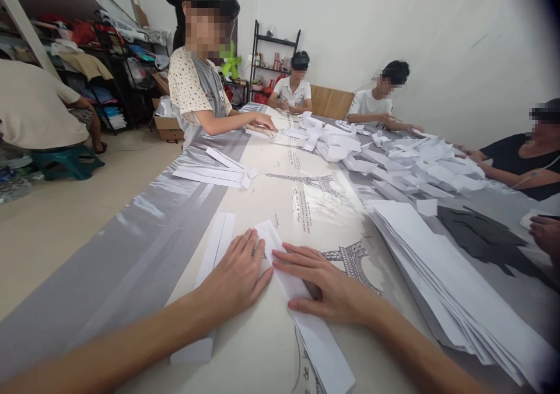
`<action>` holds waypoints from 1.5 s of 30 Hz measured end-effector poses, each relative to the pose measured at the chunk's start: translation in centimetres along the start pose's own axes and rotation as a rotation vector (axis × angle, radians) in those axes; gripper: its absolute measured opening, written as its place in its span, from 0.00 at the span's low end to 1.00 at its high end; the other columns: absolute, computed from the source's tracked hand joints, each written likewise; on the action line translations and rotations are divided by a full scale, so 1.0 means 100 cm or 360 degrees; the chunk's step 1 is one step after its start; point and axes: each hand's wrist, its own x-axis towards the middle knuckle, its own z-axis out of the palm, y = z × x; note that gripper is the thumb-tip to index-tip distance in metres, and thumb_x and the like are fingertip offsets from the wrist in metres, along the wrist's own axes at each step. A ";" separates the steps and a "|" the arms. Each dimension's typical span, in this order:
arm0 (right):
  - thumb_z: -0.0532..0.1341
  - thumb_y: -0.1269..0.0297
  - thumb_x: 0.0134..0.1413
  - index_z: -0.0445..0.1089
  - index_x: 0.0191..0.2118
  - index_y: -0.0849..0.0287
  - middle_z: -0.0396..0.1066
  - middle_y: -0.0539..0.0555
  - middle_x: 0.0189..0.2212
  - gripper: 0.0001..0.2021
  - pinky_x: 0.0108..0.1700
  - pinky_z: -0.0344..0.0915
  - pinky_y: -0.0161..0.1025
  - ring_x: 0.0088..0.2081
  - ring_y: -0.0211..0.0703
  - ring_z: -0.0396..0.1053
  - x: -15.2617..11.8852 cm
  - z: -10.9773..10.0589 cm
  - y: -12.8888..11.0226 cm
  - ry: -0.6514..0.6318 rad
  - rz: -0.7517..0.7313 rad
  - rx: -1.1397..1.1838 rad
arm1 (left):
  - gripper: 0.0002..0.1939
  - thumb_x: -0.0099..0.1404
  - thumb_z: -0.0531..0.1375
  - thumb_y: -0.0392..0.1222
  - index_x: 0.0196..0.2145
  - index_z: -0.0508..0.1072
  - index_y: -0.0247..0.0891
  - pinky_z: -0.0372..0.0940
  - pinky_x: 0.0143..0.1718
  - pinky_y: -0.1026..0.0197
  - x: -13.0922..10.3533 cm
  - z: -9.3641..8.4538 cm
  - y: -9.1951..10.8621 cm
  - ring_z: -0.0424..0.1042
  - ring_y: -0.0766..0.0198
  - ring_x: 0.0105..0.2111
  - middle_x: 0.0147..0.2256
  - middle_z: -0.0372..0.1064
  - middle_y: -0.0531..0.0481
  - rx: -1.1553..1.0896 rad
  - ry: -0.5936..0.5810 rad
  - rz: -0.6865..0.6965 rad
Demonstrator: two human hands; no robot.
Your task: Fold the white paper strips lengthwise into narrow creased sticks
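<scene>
1. A long table (131, 260) fills the middle, its grey and cream cover printed with towers and writing.
2. A heap of white folded papers (406, 158) spreads over its far right part, with people seated or standing around the table.
3. A stack of white paper (441, 277) lies slantwise to the right of the right hand (328, 280), near some dark sheets (481, 234).
4. A small group of white strips (214, 173) lies farther off, on the left.
5. A second strip (221, 236) lies partly beneath the left wrist and forearm.
6. The folded strip (326, 347) lies flat on the table between and under the two hands, running from far left to near right.
7. The right hand is unclenched, its spread fingers and thumb resting on the folded strip.
8. The left hand (238, 268) is unclenched too, fingers together, fingertips at the folded strip's left edge.
</scene>
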 end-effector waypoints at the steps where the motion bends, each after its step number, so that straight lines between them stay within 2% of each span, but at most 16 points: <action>1: 0.61 0.45 0.65 0.50 0.72 0.44 0.48 0.47 0.73 0.35 0.73 0.44 0.58 0.74 0.51 0.41 0.000 0.000 0.000 -0.0002 -0.0001 -0.0002 | 0.26 0.76 0.48 0.47 0.58 0.65 0.19 0.63 0.60 0.39 0.000 0.000 0.000 0.64 0.36 0.63 0.59 0.65 0.20 -0.0004 -0.0017 0.0002; 7: 0.60 0.44 0.65 0.52 0.72 0.44 0.49 0.46 0.72 0.34 0.73 0.44 0.59 0.74 0.52 0.42 0.001 -0.001 -0.003 0.0006 0.0018 0.0011 | 0.27 0.77 0.46 0.47 0.59 0.64 0.18 0.63 0.59 0.39 -0.002 0.002 -0.001 0.62 0.36 0.64 0.61 0.62 0.19 0.0021 -0.0033 0.0039; 10: 0.62 0.45 0.64 0.52 0.72 0.45 0.49 0.47 0.72 0.36 0.72 0.45 0.58 0.74 0.52 0.42 0.001 -0.002 -0.003 0.0017 0.0010 0.0015 | 0.24 0.77 0.47 0.46 0.56 0.67 0.21 0.64 0.57 0.40 0.002 -0.003 -0.012 0.65 0.37 0.62 0.58 0.66 0.22 0.0074 -0.0034 0.0177; 14: 0.62 0.45 0.63 0.53 0.72 0.46 0.49 0.48 0.72 0.36 0.72 0.46 0.57 0.73 0.52 0.43 0.001 -0.003 -0.003 0.0020 0.0009 0.0016 | 0.15 0.76 0.52 0.43 0.47 0.73 0.30 0.69 0.48 0.48 0.012 -0.018 -0.036 0.75 0.48 0.48 0.45 0.74 0.36 0.0089 -0.0097 0.0526; 16: 0.62 0.45 0.63 0.53 0.72 0.46 0.49 0.48 0.72 0.35 0.72 0.46 0.57 0.73 0.52 0.43 0.001 -0.003 -0.003 0.0022 0.0006 0.0016 | 0.12 0.76 0.52 0.40 0.45 0.74 0.33 0.69 0.45 0.52 0.016 -0.026 -0.045 0.75 0.54 0.41 0.40 0.74 0.42 0.0051 -0.0107 0.0659; 19: 0.62 0.45 0.64 0.53 0.72 0.45 0.50 0.48 0.72 0.35 0.72 0.47 0.57 0.73 0.52 0.43 0.000 -0.002 -0.003 0.0033 -0.0006 0.0009 | 0.13 0.77 0.51 0.38 0.45 0.76 0.35 0.69 0.44 0.55 0.019 -0.032 -0.051 0.73 0.58 0.38 0.39 0.73 0.44 -0.0011 -0.0052 0.0772; 28: 0.63 0.47 0.64 0.51 0.72 0.42 0.50 0.48 0.72 0.36 0.71 0.47 0.62 0.73 0.55 0.43 -0.001 -0.001 -0.001 0.0038 -0.0028 0.0009 | 0.16 0.77 0.50 0.38 0.44 0.78 0.38 0.69 0.43 0.56 0.020 -0.033 -0.056 0.73 0.58 0.40 0.44 0.73 0.44 -0.0081 -0.0005 0.0794; 35: 0.62 0.45 0.64 0.50 0.72 0.42 0.49 0.47 0.72 0.36 0.72 0.44 0.61 0.74 0.54 0.42 0.001 -0.001 -0.003 -0.0015 -0.0014 -0.0006 | 0.17 0.77 0.50 0.38 0.43 0.79 0.36 0.70 0.42 0.56 0.020 -0.032 -0.055 0.73 0.58 0.40 0.43 0.73 0.43 -0.0106 -0.0035 0.0775; 40: 0.61 0.44 0.64 0.49 0.73 0.43 0.48 0.48 0.73 0.36 0.72 0.44 0.60 0.73 0.53 0.43 0.000 0.000 -0.002 0.0013 -0.0017 -0.0004 | 0.16 0.77 0.50 0.37 0.42 0.78 0.35 0.69 0.45 0.55 0.019 -0.029 -0.052 0.72 0.57 0.42 0.45 0.71 0.42 -0.0114 -0.0007 0.0745; 45: 0.62 0.45 0.64 0.48 0.73 0.45 0.49 0.50 0.73 0.38 0.72 0.45 0.59 0.73 0.53 0.43 -0.001 0.001 -0.001 0.0045 -0.0019 -0.0003 | 0.14 0.75 0.52 0.36 0.39 0.77 0.36 0.69 0.41 0.57 0.018 -0.028 -0.051 0.72 0.59 0.39 0.42 0.71 0.43 -0.0150 0.0027 0.0726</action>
